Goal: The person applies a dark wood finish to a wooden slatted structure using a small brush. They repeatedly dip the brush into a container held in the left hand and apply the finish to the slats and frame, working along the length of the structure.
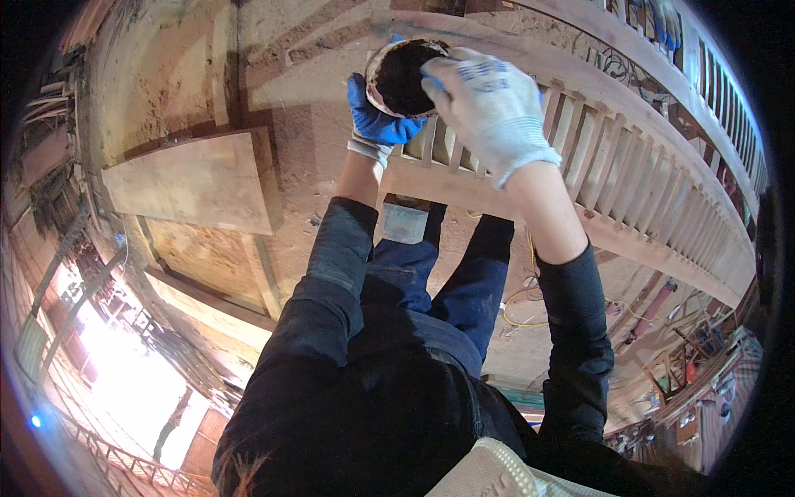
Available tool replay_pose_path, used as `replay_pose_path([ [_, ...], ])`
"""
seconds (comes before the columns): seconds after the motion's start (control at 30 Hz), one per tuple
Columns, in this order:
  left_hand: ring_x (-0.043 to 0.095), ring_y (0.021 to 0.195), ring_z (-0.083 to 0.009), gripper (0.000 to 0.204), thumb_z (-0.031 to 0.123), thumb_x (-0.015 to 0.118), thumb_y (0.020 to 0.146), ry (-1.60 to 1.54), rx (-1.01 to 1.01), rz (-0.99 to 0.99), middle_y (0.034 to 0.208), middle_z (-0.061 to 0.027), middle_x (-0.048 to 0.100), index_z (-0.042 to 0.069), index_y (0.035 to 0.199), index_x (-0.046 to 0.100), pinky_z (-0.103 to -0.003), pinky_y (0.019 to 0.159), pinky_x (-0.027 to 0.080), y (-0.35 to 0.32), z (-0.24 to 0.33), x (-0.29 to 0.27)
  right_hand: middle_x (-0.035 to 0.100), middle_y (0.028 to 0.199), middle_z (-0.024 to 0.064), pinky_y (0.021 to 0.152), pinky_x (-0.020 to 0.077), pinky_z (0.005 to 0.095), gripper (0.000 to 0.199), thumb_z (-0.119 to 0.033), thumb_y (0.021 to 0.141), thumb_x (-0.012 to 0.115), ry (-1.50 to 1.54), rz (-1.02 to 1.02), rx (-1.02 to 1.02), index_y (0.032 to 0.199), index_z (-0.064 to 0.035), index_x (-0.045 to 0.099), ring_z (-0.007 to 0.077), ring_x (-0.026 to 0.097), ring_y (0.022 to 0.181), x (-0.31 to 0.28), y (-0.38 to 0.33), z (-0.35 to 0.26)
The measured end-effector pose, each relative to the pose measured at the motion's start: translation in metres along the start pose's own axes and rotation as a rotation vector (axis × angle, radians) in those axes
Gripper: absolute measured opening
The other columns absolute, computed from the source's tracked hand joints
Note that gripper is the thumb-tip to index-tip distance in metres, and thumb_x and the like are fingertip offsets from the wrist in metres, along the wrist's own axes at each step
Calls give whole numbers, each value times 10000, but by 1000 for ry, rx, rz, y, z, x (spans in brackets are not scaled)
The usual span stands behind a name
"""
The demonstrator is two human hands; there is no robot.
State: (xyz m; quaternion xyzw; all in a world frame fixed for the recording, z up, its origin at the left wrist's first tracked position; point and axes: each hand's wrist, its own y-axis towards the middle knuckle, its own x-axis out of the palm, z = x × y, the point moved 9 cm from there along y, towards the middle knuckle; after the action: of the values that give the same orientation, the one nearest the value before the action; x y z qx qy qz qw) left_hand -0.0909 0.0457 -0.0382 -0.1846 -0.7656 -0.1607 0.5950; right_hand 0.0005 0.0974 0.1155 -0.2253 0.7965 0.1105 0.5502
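Fingers (377,124) curled around dark bowl (403,76)

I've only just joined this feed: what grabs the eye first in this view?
First, the two gloved hands raised at top centre: the left hand, in a blue-palmed glove, cups a round bowl of dark material from below, while the right hand, in a white knit glove, reaches over its rim. Right behind them a pale wooden balustrade sweeps to the right. A flat wooden board lies to the left.
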Motion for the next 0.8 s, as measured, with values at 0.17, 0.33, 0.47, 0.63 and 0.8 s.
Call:
replay_pose_path([
  [0.17,419,1312,-343,968,818,479,735,555,242,403,1457,-130,412,178,1452,365,-557,1089,340,1,17,-13,699,876,109,724,525,336,310,-309,879,638,648,-1,136,1076,-78,699,245,675,787,-3,-16,45],
  [0.33,379,1332,-365,983,851,400,741,52,103,51,1465,-149,394,176,1454,361,-572,1112,299,4,3,4,631,772,-24,438,314,130,266,-315,918,648,1232,-240,567,1038,-83,693,-17,433,530,35,-50,61],
  [0.47,484,1238,-345,902,752,557,725,512,374,639,1473,-108,392,192,1415,404,-598,1049,367,0,29,-30,586,737,-47,427,300,136,233,-280,938,621,1588,-279,654,1052,-79,648,-14,406,506,48,-83,61],
  [0.63,375,1321,-422,641,448,556,858,-48,241,341,1421,-209,438,68,1366,464,-636,1114,236,12,21,5,568,753,-35,439,346,167,243,-268,965,576,1756,-303,726,1064,-52,626,8,424,522,53,-165,59],
  [0.8,324,1353,-414,742,335,649,775,-112,134,376,1447,-241,372,-16,1377,394,-596,1143,227,14,-2,3,624,990,1,769,435,198,366,-257,964,581,1669,-31,872,1239,-15,585,63,534,857,79,-281,87],
])
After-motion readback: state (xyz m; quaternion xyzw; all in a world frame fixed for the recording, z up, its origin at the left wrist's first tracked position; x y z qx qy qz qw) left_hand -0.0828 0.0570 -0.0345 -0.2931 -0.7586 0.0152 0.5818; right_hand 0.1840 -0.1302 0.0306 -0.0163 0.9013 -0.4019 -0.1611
